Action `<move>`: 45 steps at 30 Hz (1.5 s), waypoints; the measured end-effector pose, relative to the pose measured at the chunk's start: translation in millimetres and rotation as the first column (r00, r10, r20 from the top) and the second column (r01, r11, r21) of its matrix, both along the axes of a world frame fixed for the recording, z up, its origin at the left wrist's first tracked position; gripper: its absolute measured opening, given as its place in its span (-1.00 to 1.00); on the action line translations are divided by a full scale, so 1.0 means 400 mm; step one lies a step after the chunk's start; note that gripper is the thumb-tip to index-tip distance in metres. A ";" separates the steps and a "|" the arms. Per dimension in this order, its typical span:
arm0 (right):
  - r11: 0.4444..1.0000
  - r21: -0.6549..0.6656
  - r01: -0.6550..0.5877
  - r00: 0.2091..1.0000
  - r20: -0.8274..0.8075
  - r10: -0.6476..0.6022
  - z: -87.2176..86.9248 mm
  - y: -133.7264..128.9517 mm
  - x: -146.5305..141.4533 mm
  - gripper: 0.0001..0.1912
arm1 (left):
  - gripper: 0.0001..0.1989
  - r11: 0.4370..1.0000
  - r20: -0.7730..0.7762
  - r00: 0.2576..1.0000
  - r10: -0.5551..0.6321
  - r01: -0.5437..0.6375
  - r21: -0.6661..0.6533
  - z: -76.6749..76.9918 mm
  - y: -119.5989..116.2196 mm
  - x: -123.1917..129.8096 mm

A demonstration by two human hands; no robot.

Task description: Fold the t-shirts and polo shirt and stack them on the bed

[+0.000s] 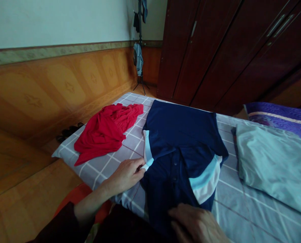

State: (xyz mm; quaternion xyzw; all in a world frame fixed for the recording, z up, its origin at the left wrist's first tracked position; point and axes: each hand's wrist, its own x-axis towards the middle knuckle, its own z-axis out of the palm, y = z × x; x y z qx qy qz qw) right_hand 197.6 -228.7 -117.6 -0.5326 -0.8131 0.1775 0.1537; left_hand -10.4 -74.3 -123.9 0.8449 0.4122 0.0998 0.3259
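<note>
Navy shirt (180,121) — rumpled; pale-banded (partly)

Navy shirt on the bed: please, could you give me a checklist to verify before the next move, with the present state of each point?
1. Left hand pinches the shirt's pale trim: ok.
2. Right hand has a grip on the shirt: cannot tell, fingertips are in shadow.
3. Shirt lies smooth: not ok, folds show around the buttons.
4. Red cloth is apart from the shirt: ok.
5. Pale green cloth is apart from the shirt: ok.
</note>
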 end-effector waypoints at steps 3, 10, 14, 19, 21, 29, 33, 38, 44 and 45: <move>0.986 0.169 0.001 0.995 0.094 -0.017 0.001 0.039 -0.035 -0.54 | -0.84 1.000 0.000 1.000 -0.002 0.002 0.008 -0.002 0.000 -0.009; 0.969 0.236 -0.077 0.978 0.207 0.028 0.021 0.103 -0.083 -0.77 | -0.87 0.995 -0.104 0.994 -0.038 0.048 0.089 -0.001 -0.001 -0.023; 0.989 0.132 -0.067 0.994 0.090 0.055 0.005 0.084 -0.074 -0.83 | -0.90 0.985 -0.211 0.977 -0.043 0.077 0.152 0.000 0.003 -0.036; 0.977 0.138 -0.164 0.975 0.171 0.140 -0.050 0.067 -0.095 -0.86 | -0.60 0.939 -0.215 0.968 -0.129 0.189 0.288 0.010 -0.016 -0.027; 0.979 0.110 -0.173 0.977 0.142 0.157 -0.033 0.072 -0.098 -0.88 | -0.50 0.911 -0.216 0.951 -0.220 0.280 0.303 0.019 -0.029 -0.019; 0.992 0.084 0.099 0.976 0.185 -0.113 0.089 0.194 -0.014 -0.80 | -0.75 0.876 -0.217 0.945 -0.245 0.312 0.369 0.078 0.087 0.021; 0.991 0.111 0.081 0.873 0.472 -0.124 0.063 0.285 0.006 -0.70 | -0.62 0.908 -0.142 0.977 -0.161 0.203 0.367 0.057 0.236 0.083; 0.991 0.117 0.071 0.846 0.519 -0.122 0.040 0.331 0.011 -0.77 | -0.68 0.942 -0.156 0.981 -0.119 0.161 0.295 0.006 0.346 0.120; 0.984 0.175 0.021 0.893 0.440 -0.097 -0.006 0.328 0.008 -0.83 | -0.80 0.946 -0.213 0.976 -0.056 0.120 0.301 -0.002 0.363 0.079; 0.984 0.176 0.006 0.896 0.435 -0.084 -0.014 0.327 0.007 -0.84 | -0.82 0.945 -0.225 0.973 -0.051 0.120 0.304 0.000 0.363 0.076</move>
